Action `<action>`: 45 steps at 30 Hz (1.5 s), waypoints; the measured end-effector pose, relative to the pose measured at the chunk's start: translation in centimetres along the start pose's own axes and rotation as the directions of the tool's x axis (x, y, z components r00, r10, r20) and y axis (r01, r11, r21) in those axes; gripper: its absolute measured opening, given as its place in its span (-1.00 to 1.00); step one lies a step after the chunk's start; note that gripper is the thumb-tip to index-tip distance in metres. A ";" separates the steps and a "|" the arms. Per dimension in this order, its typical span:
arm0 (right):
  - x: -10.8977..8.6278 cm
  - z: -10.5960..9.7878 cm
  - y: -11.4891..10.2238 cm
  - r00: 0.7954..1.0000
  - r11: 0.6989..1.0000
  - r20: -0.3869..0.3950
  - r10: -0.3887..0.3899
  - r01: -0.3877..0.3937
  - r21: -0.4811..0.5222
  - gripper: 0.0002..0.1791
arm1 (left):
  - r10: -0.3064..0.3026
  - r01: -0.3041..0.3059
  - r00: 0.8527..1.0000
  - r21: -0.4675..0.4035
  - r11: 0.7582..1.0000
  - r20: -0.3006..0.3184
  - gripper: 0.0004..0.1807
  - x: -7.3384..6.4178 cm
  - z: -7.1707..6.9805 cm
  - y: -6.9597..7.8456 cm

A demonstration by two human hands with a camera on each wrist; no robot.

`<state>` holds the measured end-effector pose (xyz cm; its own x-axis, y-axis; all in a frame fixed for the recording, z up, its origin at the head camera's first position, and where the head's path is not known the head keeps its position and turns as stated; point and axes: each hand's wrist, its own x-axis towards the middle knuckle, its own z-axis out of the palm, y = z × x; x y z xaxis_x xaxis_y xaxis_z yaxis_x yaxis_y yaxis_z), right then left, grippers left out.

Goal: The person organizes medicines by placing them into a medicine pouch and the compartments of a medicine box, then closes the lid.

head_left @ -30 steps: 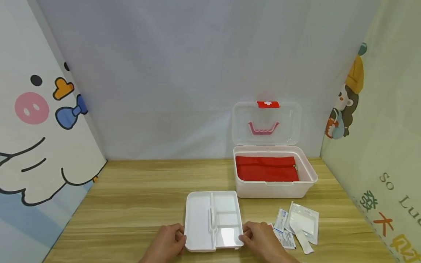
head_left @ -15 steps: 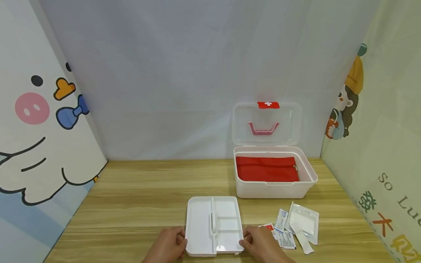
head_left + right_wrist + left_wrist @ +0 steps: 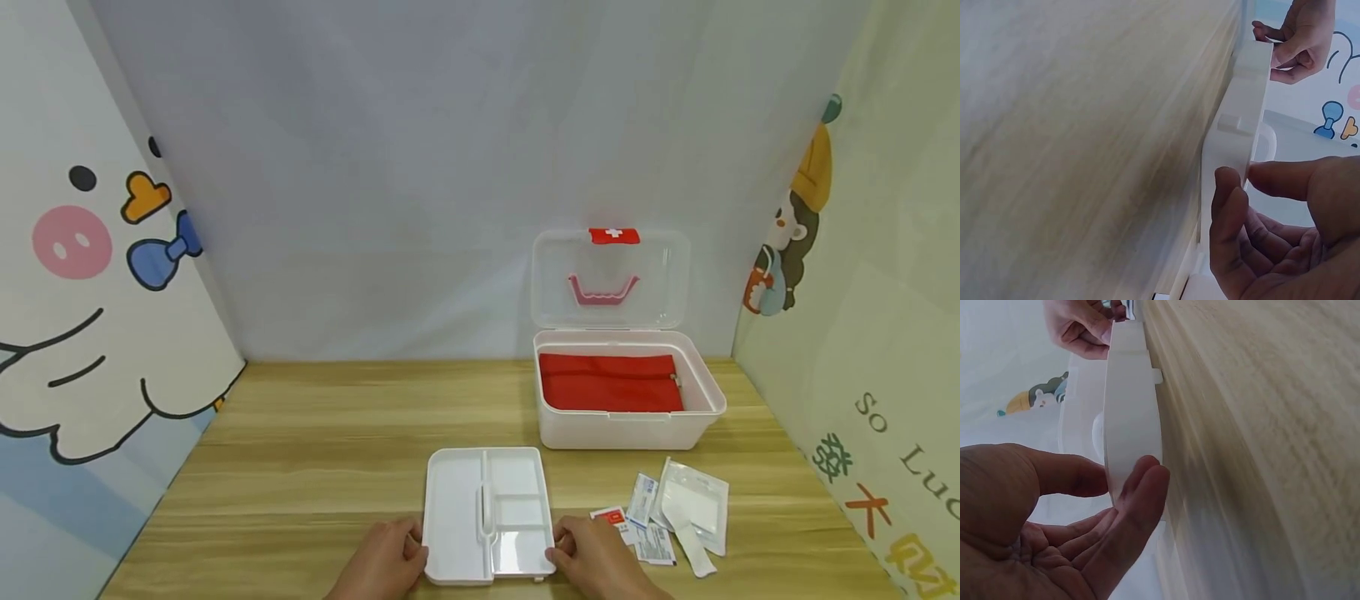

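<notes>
A white compartment tray (image 3: pixel 453 517) with a raised handle along its middle divider lies near the front of the wooden table. My left hand (image 3: pixel 382 558) pinches its left edge near the front corner. In the left wrist view, the thumb meets the upper rim and the fingertips (image 3: pixel 1141 481) press the outer wall. On the opposite side, my right hand (image 3: pixel 596 554) grips the front right corner between thumb and fingers, also seen in the right wrist view. The tray is level and its compartments hold nothing.
Behind on the right stands a white first-aid box (image 3: pixel 615 429), its clear lid (image 3: pixel 555 283) raised and a red pouch (image 3: pixel 607 383) inside. Several small sachets (image 3: pixel 642 498), a clear packet (image 3: pixel 712 483) and a white strip (image 3: pixel 690 542) lie right of my right hand.
Over the first half second, the tray came slightly toward me and down with both hands holding it. Since then it has stayed nearly still; a red-and-white sachet shows more beside my right hand.
</notes>
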<state>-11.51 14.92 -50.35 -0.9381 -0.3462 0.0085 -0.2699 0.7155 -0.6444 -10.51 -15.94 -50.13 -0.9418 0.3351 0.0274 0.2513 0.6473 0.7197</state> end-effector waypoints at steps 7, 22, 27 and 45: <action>0.3 -0.7 -0.4 0.999 1.000 -0.033 -0.012 0.011 -0.025 -0.86 | -0.074 0.078 0.996 0.082 0.994 -0.050 -0.85 0.0 -0.7 0.3; 5.3 -4.0 -4.1 0.958 0.967 -0.251 -0.139 0.077 -0.241 -0.82 | 0.246 -0.150 0.922 0.309 0.939 -0.299 -0.88 0.0 0.2 4.0; 7.7 -3.9 -4.9 0.955 0.944 -0.216 -0.202 0.132 -0.301 -0.82 | 0.341 -0.232 0.904 0.373 0.898 -0.259 -0.87 0.0 1.2 4.8; 12.9 -1.0 -6.0 0.961 0.878 -0.085 -0.265 0.204 -0.434 -0.85 | 0.341 -0.326 0.937 0.524 0.787 0.071 -0.88 0.8 4.7 5.9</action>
<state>-22.26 6.78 -45.63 -0.8480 -0.4707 0.2438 -0.5222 0.8206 -0.2321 -8.71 -8.68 -49.10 -0.7813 0.5836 0.2214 0.6218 0.7588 0.1939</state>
